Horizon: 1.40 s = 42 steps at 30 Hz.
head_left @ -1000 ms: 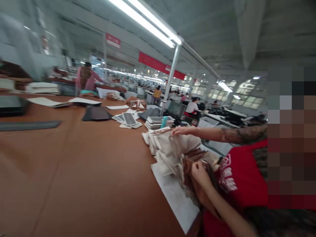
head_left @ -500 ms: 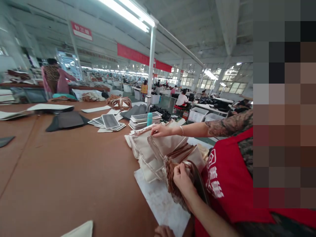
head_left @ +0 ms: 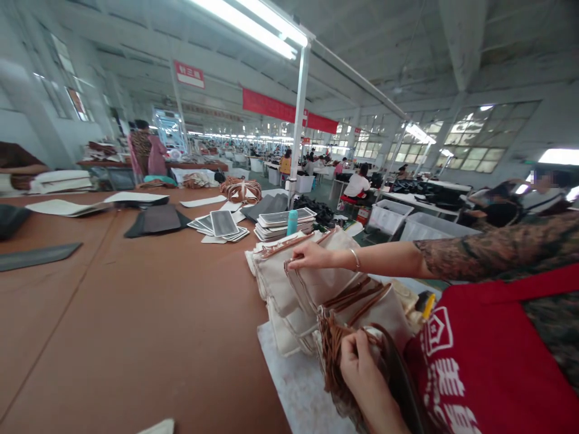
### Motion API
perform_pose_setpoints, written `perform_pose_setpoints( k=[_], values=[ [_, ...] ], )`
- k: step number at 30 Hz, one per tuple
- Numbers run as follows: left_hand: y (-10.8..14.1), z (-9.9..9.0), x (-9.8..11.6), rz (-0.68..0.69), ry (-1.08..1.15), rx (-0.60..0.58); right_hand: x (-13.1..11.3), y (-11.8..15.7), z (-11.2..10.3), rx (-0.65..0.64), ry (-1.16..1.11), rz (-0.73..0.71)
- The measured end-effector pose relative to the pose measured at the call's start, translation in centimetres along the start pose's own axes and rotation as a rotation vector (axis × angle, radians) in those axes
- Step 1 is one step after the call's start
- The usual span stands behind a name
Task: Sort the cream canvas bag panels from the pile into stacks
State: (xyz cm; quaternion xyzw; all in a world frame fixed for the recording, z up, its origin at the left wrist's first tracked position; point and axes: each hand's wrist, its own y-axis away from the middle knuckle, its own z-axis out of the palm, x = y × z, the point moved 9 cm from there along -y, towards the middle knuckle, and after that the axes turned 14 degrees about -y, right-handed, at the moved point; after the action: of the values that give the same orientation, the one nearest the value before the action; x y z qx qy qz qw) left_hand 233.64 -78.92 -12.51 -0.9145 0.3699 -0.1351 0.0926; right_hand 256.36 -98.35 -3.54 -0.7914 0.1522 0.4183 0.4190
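Observation:
Neither of my own hands shows. Both hands in the foreground belong to a co-worker in a red apron (head_left: 493, 355), close on the right. The co-worker's upper hand (head_left: 312, 254), with a bracelet at the wrist, pinches the edge of one of the cream fabric pieces with brown trim (head_left: 325, 280). The lower hand (head_left: 359, 355) is closed at a bundle of thin brown strips (head_left: 332, 346); what its fingers grip is partly hidden. The cream pieces lie stacked on a pale sheet (head_left: 289, 377) at the table's right side.
The brown tabletop (head_left: 181, 325) stretches left. On it lie dark panels (head_left: 156, 221), white-edged grey cards (head_left: 224, 223) and a card stack with a teal cylinder (head_left: 292, 222). A white post (head_left: 298, 114) rises behind. White bins (head_left: 389, 214) and seated workers are farther off.
The scene has shifted right and slightly down in view. A partly visible hand at the bottom edge has left the picture. The co-worker's hands keep their places on the cream pieces and brown strips.

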Motion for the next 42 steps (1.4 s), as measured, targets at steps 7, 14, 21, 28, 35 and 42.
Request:
perform_pose_setpoints(
  k=[7,14,21,28,35,42],
  values=[
    [-3.0,3.1,2.9,0.062,-0.014,-0.091,0.4,0.2,0.0,-0.035,0.004,0.062],
    [-3.8,4.3,3.3,0.089,-0.016,-0.14,2.0,0.5,0.5,-0.035,0.039,0.061],
    [-5.2,5.0,4.1,0.117,-0.008,-0.16,2.8,0.6,1.0,0.015,0.06,0.021],
    [-9.3,5.7,8.1,0.166,0.019,-0.159,3.1,-0.7,5.0,-0.221,0.218,0.136],
    [-15.1,6.0,17.1,0.207,0.07,-0.122,-1.2,-9.5,6.7,-0.164,0.226,0.029],
    [-19.1,3.6,20.2,0.215,0.115,-0.073,-3.9,-15.5,7.9,-0.039,0.342,0.029]
  ],
)
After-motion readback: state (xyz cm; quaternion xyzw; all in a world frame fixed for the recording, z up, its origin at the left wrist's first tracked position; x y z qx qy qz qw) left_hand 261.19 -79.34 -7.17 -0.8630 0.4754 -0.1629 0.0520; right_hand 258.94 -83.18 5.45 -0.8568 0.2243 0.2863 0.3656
